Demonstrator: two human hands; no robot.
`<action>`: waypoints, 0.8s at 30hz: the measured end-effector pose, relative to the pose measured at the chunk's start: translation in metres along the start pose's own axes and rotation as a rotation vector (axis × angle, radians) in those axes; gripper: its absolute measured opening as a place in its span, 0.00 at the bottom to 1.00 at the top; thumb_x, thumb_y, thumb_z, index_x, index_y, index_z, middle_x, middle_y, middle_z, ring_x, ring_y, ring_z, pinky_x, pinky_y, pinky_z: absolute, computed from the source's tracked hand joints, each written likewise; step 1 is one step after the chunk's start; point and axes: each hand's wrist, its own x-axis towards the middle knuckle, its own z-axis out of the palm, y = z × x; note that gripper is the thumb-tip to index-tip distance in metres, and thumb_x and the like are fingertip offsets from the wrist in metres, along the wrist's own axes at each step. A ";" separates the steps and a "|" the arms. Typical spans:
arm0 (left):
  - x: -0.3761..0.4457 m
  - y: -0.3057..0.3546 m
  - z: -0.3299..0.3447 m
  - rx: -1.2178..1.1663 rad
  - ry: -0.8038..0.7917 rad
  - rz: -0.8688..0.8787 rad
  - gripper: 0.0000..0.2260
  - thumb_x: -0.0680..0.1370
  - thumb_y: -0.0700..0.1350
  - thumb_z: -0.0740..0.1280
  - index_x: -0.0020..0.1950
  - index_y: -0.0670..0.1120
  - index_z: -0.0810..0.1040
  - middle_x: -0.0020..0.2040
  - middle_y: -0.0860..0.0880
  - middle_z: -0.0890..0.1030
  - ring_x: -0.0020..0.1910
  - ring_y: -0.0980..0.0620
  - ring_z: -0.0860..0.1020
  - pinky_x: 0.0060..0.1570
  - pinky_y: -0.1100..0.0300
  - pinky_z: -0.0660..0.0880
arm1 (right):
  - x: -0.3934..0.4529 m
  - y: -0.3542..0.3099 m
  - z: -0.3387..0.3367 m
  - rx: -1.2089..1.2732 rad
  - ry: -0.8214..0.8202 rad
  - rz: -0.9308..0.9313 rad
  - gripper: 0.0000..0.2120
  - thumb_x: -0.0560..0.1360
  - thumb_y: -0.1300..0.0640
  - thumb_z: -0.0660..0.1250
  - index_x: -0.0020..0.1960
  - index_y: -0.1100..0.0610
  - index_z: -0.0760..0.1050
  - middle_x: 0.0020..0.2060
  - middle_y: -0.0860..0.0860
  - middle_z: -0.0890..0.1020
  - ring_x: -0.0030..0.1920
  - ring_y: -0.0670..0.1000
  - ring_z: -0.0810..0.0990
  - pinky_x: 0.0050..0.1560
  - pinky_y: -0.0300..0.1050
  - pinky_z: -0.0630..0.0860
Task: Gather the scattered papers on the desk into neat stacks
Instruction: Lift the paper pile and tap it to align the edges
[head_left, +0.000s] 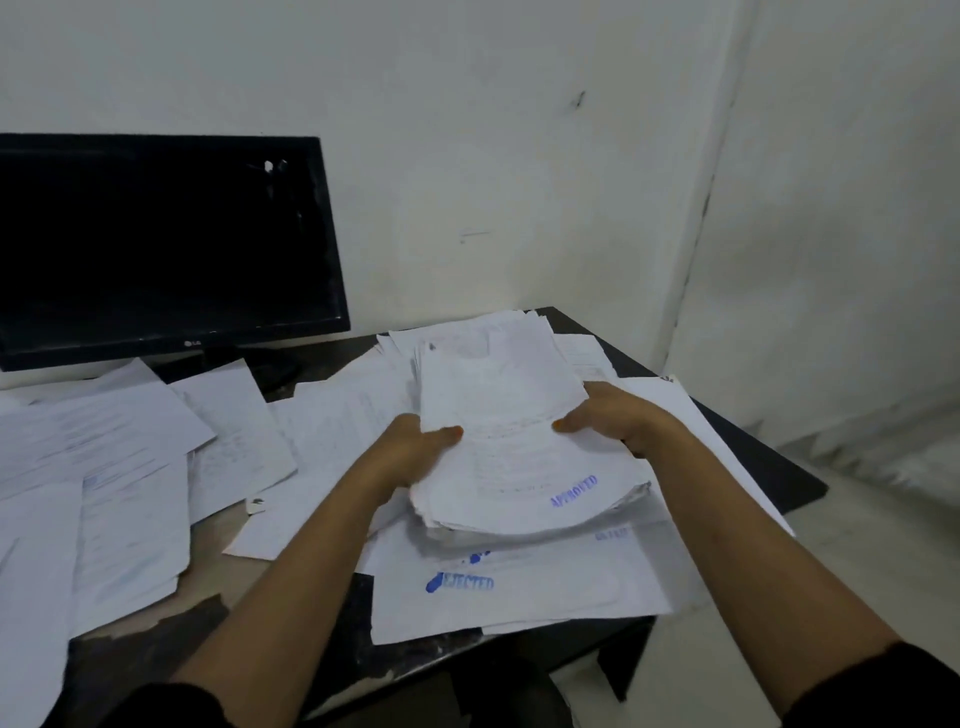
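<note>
A thick stack of white papers (514, 441) is held over the right part of the desk, its top sheet stamped APPROVED in blue. My left hand (415, 452) grips the stack's left edge, thumb on top. My right hand (618, 415) grips its right edge, thumb on top. Under the stack lie loose sheets (519, 592), one stamped REJECTED. More scattered papers (104, 467) cover the left side of the desk, and a few overlap in the middle (332, 431).
A black LG monitor (166, 249) stands at the back left, its stand partly under papers. The dark, worn desk (779, 467) ends at the right near a white wall corner. Bare desk surface shows near the front edge (218, 566).
</note>
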 end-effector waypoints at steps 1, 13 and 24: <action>0.001 -0.002 0.010 0.041 -0.002 -0.033 0.22 0.81 0.54 0.62 0.68 0.40 0.73 0.62 0.42 0.78 0.51 0.46 0.78 0.53 0.56 0.75 | 0.000 0.005 -0.006 -0.066 0.006 0.027 0.21 0.74 0.63 0.70 0.65 0.58 0.73 0.57 0.57 0.80 0.53 0.60 0.80 0.51 0.51 0.78; 0.002 -0.015 0.025 0.740 0.272 -0.092 0.29 0.77 0.61 0.66 0.67 0.40 0.68 0.68 0.39 0.64 0.68 0.40 0.62 0.60 0.48 0.68 | -0.003 0.041 -0.039 0.230 -0.028 -0.037 0.17 0.75 0.64 0.67 0.62 0.53 0.75 0.54 0.56 0.84 0.51 0.60 0.83 0.50 0.53 0.79; 0.003 -0.002 0.031 0.665 0.217 -0.153 0.43 0.71 0.53 0.76 0.75 0.40 0.55 0.70 0.37 0.63 0.68 0.39 0.66 0.64 0.49 0.68 | -0.003 0.058 -0.045 0.401 -0.052 -0.059 0.22 0.74 0.64 0.68 0.67 0.55 0.73 0.56 0.56 0.83 0.55 0.60 0.83 0.53 0.55 0.79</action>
